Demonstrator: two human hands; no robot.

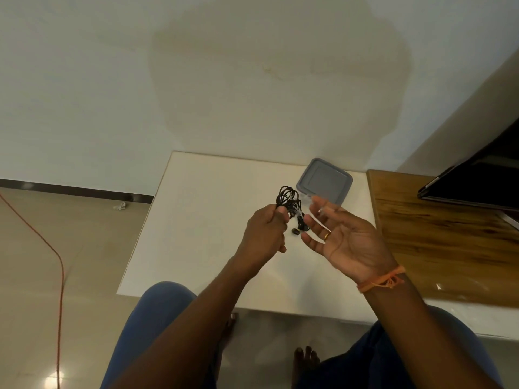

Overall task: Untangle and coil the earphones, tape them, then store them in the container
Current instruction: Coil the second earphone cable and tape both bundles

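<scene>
Your left hand (265, 228) grips the coiled earphones (289, 203) above the bench (196, 220), your right hand (341, 237) spread wide with tape (307, 202) stuck on its fingertips, the container (324, 181) waiting at one o'clock.

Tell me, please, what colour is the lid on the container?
The lid is grey, seen in the head view, the only one.
</scene>
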